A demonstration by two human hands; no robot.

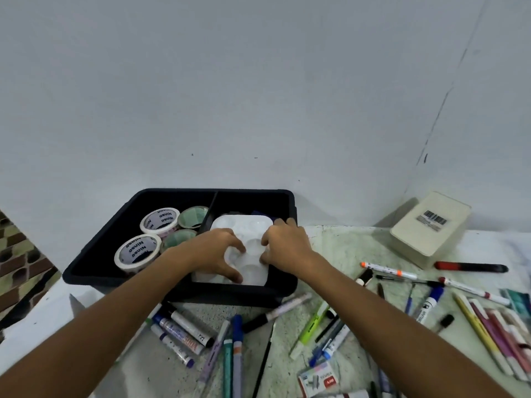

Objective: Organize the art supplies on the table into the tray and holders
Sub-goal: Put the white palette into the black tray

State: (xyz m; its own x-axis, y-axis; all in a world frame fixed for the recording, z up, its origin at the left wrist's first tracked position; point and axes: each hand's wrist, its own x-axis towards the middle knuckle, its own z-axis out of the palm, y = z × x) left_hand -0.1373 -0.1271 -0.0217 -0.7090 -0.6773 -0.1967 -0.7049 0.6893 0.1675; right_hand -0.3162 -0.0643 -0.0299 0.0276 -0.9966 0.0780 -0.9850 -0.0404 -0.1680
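From the head view, a black tray sits at the back of the worktop against a pale wall, split by a divider into a left and a right compartment. The left compartment holds four tape rolls, two white with dark lettering and two greenish. In the right compartment lies a white palette with round wells, tilted slightly against the near wall. The left hand rests on the palette's near left part, fingers curled over it and thumb pressed near its front edge. The right hand grips the palette's right edge, fingers curled over the rim by the tray's right wall. In front of the tray, markers and pens lie scattered in a loose heap on the worktop, with more pens fanned out at the right. A cream box with a barcode label stands at the back right, a red and black marker just beside it.
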